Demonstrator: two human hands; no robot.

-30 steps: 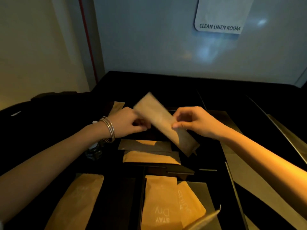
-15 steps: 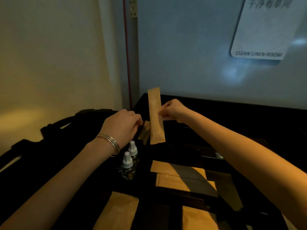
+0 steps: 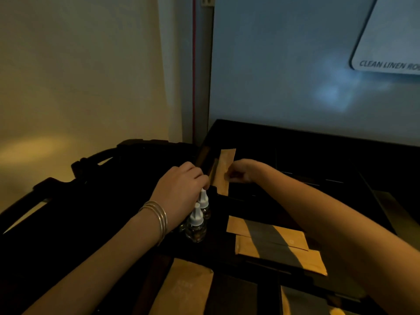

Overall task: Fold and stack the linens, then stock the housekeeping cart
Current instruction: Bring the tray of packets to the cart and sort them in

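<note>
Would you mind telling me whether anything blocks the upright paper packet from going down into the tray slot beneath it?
Nothing visible does. The right hand pinches the packet upright above a dark slot; the left hand and the bottles sit beside it.

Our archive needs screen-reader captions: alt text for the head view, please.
A right hand pinches a narrow upright brown paper sachet over a dark compartmented cart tray; the left hand, fingers curled, hovers above two small white-capped clear bottles.
</note>
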